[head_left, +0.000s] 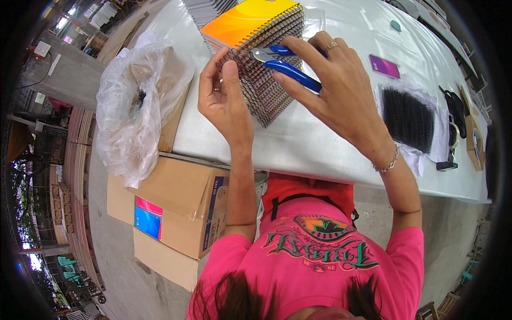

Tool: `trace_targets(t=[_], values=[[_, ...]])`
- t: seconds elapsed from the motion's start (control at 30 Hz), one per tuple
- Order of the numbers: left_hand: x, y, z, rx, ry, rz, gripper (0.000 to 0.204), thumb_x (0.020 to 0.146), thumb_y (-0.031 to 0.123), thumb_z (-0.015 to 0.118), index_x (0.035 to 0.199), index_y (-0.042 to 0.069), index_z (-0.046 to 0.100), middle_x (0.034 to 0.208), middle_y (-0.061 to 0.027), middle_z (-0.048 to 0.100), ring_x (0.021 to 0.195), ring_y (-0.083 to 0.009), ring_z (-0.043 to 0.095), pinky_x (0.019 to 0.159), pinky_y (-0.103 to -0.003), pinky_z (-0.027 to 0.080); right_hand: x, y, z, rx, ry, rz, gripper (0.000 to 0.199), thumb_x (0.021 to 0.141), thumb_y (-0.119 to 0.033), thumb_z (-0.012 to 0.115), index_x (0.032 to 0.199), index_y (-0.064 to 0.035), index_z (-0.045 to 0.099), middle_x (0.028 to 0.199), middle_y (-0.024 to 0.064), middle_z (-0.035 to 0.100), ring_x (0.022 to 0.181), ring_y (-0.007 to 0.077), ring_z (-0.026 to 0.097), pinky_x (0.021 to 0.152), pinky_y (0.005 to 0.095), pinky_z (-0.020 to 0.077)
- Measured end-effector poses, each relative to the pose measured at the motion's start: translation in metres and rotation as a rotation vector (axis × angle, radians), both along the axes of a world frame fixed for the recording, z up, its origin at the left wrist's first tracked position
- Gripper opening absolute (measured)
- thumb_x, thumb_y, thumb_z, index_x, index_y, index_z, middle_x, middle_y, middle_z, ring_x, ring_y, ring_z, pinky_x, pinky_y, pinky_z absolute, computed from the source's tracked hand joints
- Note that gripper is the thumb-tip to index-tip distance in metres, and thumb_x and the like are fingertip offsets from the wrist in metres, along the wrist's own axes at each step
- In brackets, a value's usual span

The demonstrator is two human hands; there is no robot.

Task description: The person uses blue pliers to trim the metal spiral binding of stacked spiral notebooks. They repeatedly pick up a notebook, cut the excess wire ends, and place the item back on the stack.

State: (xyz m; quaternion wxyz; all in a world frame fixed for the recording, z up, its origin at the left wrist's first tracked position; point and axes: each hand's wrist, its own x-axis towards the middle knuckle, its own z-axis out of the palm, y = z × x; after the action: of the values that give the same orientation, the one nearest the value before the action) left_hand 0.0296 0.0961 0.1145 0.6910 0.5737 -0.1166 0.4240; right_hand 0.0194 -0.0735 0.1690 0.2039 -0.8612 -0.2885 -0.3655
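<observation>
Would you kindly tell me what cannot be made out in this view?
All in the head view:
Pliers: their tips are too small among the coils to show whether they bite.
Left hand: its fingers cover whatever they may grip.
Stack: too tightly packed to count.
Bag: cloudy plastic blurs most of its contents.
Grey pile: cut off by the upper edge.

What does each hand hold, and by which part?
Right hand: pliers, by the blue handles. Left hand: fingers at the wire end of the notebooks; grip unclear.
</observation>
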Motion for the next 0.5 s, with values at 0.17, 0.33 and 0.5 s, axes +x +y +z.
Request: trace_targets(t=[0.17, 0.33, 0.5], values=[[-0.0025, -0.0034, 0.0045, -0.055, -0.013, -0.038, 0.026, 0.099, 0.009, 0.063, 0.122, -0.004, 0.064, 0.112, -0.0063, 0.065, 0.094, -0.0079, 0.058, 0.084, -0.021, 0.046, 0.0018, 0.0006, -0.0022, 0.014, 0.002, 0.000, 0.045, 0.087, -0.044, 0.071, 0.119, -0.0120, 0.066, 0.100, 0.0133, 0.062, 0.089, 0.0322, 0.059, 0.079, 0.0434, 0.0450], [-0.0019, -0.0016, 0.0025, -0.058, -0.005, -0.038, 0.026, 0.099, 0.009, 0.063, 0.121, -0.005, 0.064, 0.112, -0.0069, 0.066, 0.095, -0.0085, 0.059, 0.085, -0.022, 0.047, 0.0029, 0.0056, -0.0009, 0.016, 0.002, 0.014, 0.043, 0.087, -0.043, 0.071, 0.117, -0.0118, 0.066, 0.099, 0.0132, 0.061, 0.088, 0.0319, 0.059, 0.078, 0.0434, 0.0453], [-0.0021, -0.0002, 0.0009, -0.051, 0.006, -0.048, 0.027, 0.099, 0.009, 0.064, 0.122, -0.005, 0.064, 0.112, -0.0073, 0.066, 0.096, -0.0089, 0.059, 0.087, -0.022, 0.048, 0.0075, 0.0054, -0.0019, 0.000, -0.058, 0.031, 0.037, 0.087, -0.043, 0.071, 0.108, -0.0126, 0.066, 0.090, 0.0100, 0.065, 0.077, 0.0290, 0.065, 0.068, 0.0414, 0.0511]])
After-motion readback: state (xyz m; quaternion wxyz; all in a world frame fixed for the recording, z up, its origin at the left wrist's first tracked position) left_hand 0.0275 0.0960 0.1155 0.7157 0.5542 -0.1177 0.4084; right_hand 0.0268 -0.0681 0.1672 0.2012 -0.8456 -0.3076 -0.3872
